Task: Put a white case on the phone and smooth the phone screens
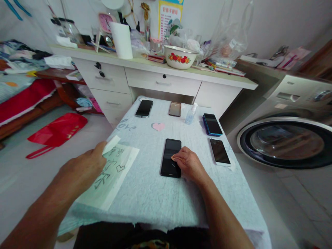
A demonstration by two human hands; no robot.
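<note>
A black smartphone (pixel 170 148) lies flat, screen up, on the cloth-covered table. My right hand (pixel 188 165) is over its right edge, fingers bunched against the screen; whatever the fingertips pinch is too small to make out. At the table's left side, my left hand (pixel 89 167) is closed on a folded piece of white paper (pixel 111 144). Just beneath it is a pale sheet (pixel 120 159) with handwriting and a drawn heart. I cannot tell whether the folded piece is a corner of that sheet.
Toward the back are another black phone (pixel 144 108), a brownish phone or case (pixel 175 109) and a clear spray bottle (pixel 191 114). On the right lie a blue-edged phone (pixel 212 124) and a white-framed phone (pixel 220 152). A cluttered desk (pixel 163 83) and washing machine (pixel 285 114) stand beyond.
</note>
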